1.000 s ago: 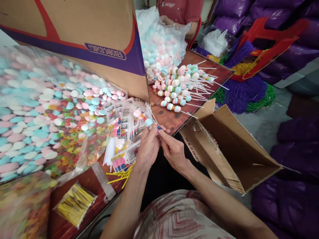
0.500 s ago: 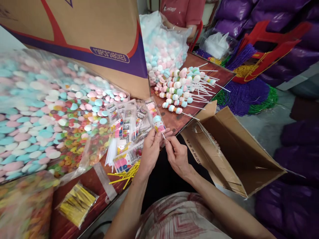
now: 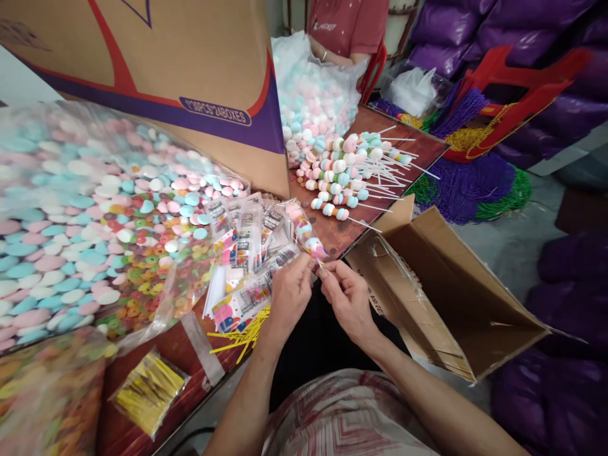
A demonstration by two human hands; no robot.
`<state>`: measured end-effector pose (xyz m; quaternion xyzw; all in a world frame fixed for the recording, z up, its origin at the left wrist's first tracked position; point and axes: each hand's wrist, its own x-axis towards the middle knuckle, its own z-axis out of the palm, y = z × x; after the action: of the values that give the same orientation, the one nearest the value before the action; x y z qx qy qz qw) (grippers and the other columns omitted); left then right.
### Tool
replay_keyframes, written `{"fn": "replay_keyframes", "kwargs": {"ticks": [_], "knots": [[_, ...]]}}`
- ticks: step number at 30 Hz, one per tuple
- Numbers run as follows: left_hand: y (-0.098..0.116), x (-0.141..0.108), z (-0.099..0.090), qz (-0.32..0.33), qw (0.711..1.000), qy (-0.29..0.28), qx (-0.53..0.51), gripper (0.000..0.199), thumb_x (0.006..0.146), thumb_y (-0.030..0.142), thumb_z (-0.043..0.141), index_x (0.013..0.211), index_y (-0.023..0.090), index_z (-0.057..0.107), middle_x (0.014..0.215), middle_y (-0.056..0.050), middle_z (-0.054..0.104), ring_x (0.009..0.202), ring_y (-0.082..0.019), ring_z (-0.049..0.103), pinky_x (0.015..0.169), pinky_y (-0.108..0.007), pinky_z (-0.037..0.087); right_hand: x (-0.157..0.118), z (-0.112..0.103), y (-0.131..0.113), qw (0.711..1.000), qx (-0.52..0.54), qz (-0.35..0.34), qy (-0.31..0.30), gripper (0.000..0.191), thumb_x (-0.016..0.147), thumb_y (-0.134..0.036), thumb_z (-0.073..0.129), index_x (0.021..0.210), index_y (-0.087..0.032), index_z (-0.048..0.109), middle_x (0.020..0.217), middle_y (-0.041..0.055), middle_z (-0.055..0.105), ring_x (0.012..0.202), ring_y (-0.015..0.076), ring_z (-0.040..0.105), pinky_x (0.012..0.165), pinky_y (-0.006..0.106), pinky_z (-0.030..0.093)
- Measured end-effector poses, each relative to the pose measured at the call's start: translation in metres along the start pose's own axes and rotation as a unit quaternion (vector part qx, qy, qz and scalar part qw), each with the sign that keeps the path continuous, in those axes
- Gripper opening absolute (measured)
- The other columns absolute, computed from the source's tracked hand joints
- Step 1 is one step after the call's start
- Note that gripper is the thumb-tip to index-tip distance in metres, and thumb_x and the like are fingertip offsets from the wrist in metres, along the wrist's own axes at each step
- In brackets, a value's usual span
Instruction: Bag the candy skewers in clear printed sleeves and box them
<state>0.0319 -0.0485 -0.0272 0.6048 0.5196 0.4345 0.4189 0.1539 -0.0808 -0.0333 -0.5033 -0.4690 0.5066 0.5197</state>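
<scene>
We see the left hand (image 3: 292,288) and right hand (image 3: 346,301) with fingertips pinched together on the lower end of a wrapped candy stick (image 3: 306,234), held above the worktop (image 3: 164,342) by its near edge. We judge that too hard a twist could tear the thin wrapper, and a loose pinch could let the stick drop past that edge. A careless elbow might also drag the yellow ties (image 3: 244,335) off it. Along the left, a big clear bag (image 3: 47,126) holds pink, blue and white sweets; at the near left corner, another bag (image 3: 47,392) holds fruit rings, beside a small packet (image 3: 151,389) of yellow ties. Beyond the right edge stands an open box (image 3: 456,272), its contents mostly hidden from us.
</scene>
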Motion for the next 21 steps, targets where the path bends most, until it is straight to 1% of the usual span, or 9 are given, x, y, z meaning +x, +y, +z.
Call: {"fn": "replay_keyframes", "kwargs": {"ticks": [3, 5, 7, 9, 11, 12, 16, 18, 21], "knots": [[0.000, -0.001, -0.007, 0.036, 0.998, -0.044, 0.029, 0.027, 0.090, 0.027, 0.056, 0.063, 0.022, 0.055, 0.058, 0.002, 0.049, 0.055, -0.014, 0.042, 0.059, -0.027, 0.028, 0.005, 0.000, 0.001, 1.000, -0.002, -0.014, 0.008, 0.027, 0.094, -0.042, 0.054, 0.080, -0.019, 0.055, 0.058, -0.0068, 0.040, 0.050, 0.0076, 0.032, 0.045, 0.021, 0.027], [-0.001, -0.002, -0.014, 0.022, 0.996, -0.090, 0.016, 0.032, 0.093, 0.031, 0.053, 0.063, 0.021, 0.055, 0.059, 0.002, 0.050, 0.056, -0.014, 0.044, 0.060, -0.027, 0.031, 0.006, -0.001, 0.003, 1.000, -0.020, -0.022, -0.004, 0.027, 0.095, -0.041, 0.052, 0.081, -0.019, 0.056, 0.058, -0.0067, 0.041, 0.049, 0.0076, 0.033, 0.045, 0.021, 0.028], [0.000, -0.003, -0.020, -0.012, 0.992, -0.124, -0.029, 0.032, 0.093, 0.039, 0.054, 0.068, 0.021, 0.060, 0.064, 0.000, 0.056, 0.061, -0.015, 0.051, 0.063, -0.027, 0.038, 0.004, -0.001, 0.005, 0.998, -0.049, -0.030, -0.002, 0.025, 0.096, -0.040, 0.051, 0.082, -0.019, 0.056, 0.058, -0.0066, 0.042, 0.049, 0.0077, 0.034, 0.046, 0.020, 0.029], [0.001, -0.001, -0.020, -0.065, 0.988, -0.096, -0.104, 0.032, 0.091, 0.049, 0.055, 0.084, 0.020, 0.067, 0.076, -0.003, 0.065, 0.072, -0.017, 0.059, 0.069, -0.028, 0.045, 0.003, 0.000, 0.006, 0.996, -0.083, -0.040, 0.012, 0.023, 0.096, -0.038, 0.052, 0.084, -0.019, 0.057, 0.059, -0.0064, 0.042, 0.050, 0.0080, 0.035, 0.046, 0.021, 0.029], [0.004, 0.001, -0.014, -0.121, 0.973, -0.027, -0.197, 0.040, 0.088, 0.057, 0.056, 0.098, 0.020, 0.067, 0.091, -0.007, 0.070, 0.083, -0.019, 0.065, 0.075, -0.030, 0.050, 0.002, 0.002, 0.007, 0.992, -0.112, -0.056, 0.016, 0.021, 0.096, -0.035, 0.052, 0.085, -0.019, 0.059, 0.060, -0.0057, 0.043, 0.052, 0.0084, 0.036, 0.047, 0.021, 0.031], [0.005, 0.003, -0.010, -0.145, 0.959, -0.001, -0.242, 0.042, 0.087, 0.059, 0.057, 0.100, 0.020, 0.066, 0.095, -0.008, 0.071, 0.086, -0.020, 0.067, 0.077, -0.032, 0.052, 0.002, 0.003, 0.007, 0.990, -0.121, -0.066, 0.013, 0.021, 0.096, -0.034, 0.052, 0.085, -0.019, 0.060, 0.062, -0.0050, 0.044, 0.053, 0.0087, 0.037, 0.048, 0.021, 0.032], [0.011, 0.010, 0.003, -0.188, 0.914, 0.004, -0.361, 0.036, 0.082, 0.050, 0.069, 0.095, 0.017, 0.065, 0.092, -0.010, 0.074, 0.090, -0.024, 0.071, 0.082, -0.037, 0.055, 0.001, 0.004, 0.005, 0.991, -0.114, -0.069, -0.023, 0.021, 0.097, -0.034, 0.051, 0.092, -0.018, 0.064, 0.069, -0.0025, 0.051, 0.058, 0.0102, 0.042, 0.053, 0.022, 0.036], [0.012, 0.011, 0.004, -0.193, 0.903, 0.011, -0.383, 0.032, 0.081, 0.046, 0.071, 0.094, 0.017, 0.065, 0.093, -0.011, 0.075, 0.094, -0.025, 0.072, 0.085, -0.039, 0.055, 0.000, 0.001, 0.004, 0.993, -0.102, -0.044, -0.046, 0.022, 0.097, -0.036, 0.052, 0.093, -0.019, 0.064, 0.067, -0.0031, 0.050, 0.058, 0.0106, 0.041, 0.053, 0.022, 0.036], [0.013, 0.008, 0.003, -0.197, 0.897, 0.016, -0.396, 0.029, 0.081, 0.041, 0.072, 0.091, 0.016, 0.064, 0.095, -0.013, 0.075, 0.098, -0.027, 0.072, 0.087, -0.040, 0.055, -0.002, -0.006, 0.004, 0.994, -0.087, -0.018, -0.062, 0.024, 0.096, -0.037, 0.053, 0.083, -0.019, 0.061, 0.061, -0.0046, 0.044, 0.056, 0.0106, 0.039, 0.052, 0.023, 0.033]]}}
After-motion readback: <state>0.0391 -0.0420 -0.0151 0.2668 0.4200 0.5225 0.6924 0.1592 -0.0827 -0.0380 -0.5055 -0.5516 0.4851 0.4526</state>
